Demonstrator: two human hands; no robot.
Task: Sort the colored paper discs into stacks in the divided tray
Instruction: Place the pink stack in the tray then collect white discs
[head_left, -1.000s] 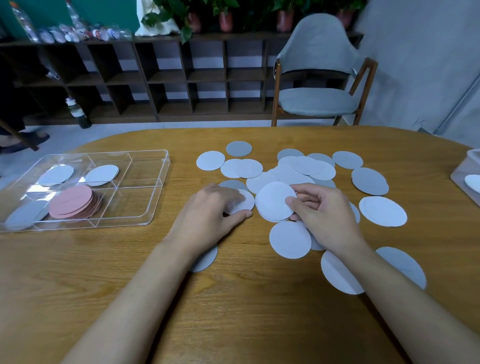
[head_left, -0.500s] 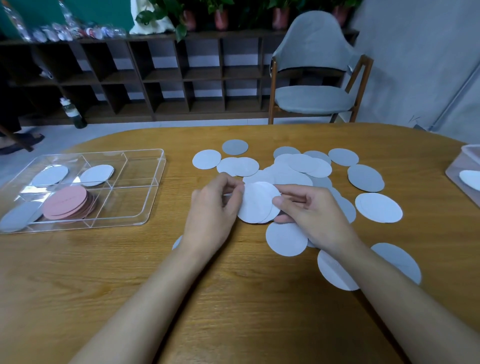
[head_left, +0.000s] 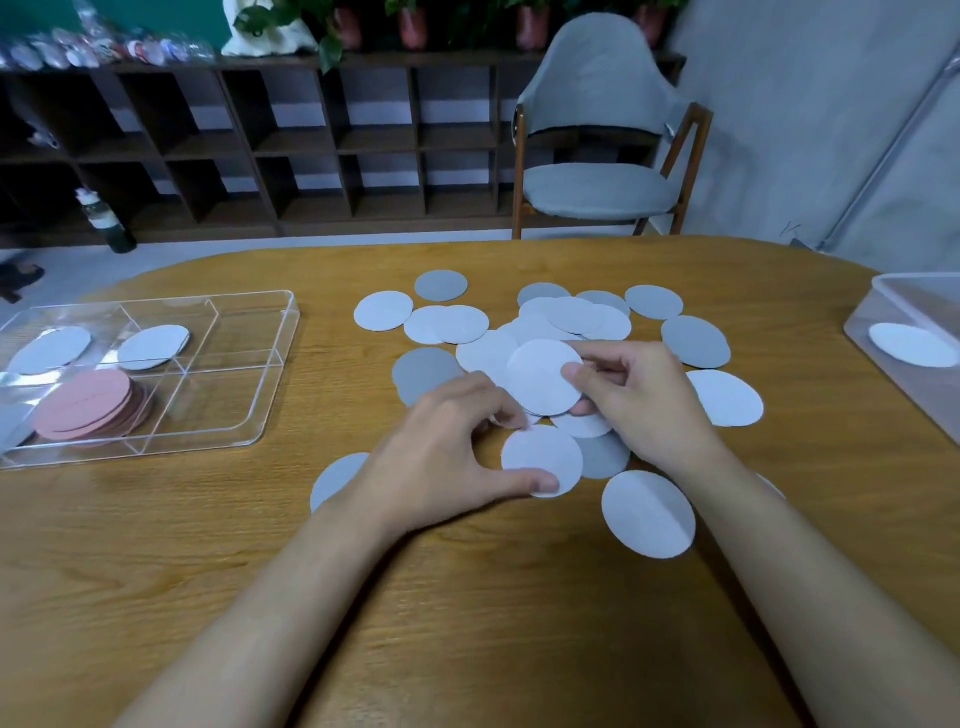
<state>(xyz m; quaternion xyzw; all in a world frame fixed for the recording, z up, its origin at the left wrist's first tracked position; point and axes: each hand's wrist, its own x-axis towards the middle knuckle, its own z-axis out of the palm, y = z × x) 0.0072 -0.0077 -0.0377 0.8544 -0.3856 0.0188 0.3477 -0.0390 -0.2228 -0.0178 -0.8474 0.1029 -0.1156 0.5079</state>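
Observation:
White and grey paper discs lie scattered over the middle of the wooden table (head_left: 467, 597). My right hand (head_left: 644, 405) pinches a small stack of white discs (head_left: 540, 376) just above the pile. My left hand (head_left: 441, 452) grips a single white disc (head_left: 540, 457) lying on the table, with the thumb at its near edge and the fingers at its far edge. The clear divided tray (head_left: 249, 436) sits at the left. It holds a pink stack (head_left: 83, 405) in a near compartment and single pale discs (head_left: 153, 347) in the far ones.
A second clear container (head_left: 883, 312) with one white disc inside stands at the table's right edge. A large white disc (head_left: 647, 512) lies near my right forearm. A grey chair (head_left: 597, 187) and dark shelves stand beyond the table.
My left hand left the stack held by my right hand and came toward me onto a single white disc. My right hand kept the stack and shifted slightly right.

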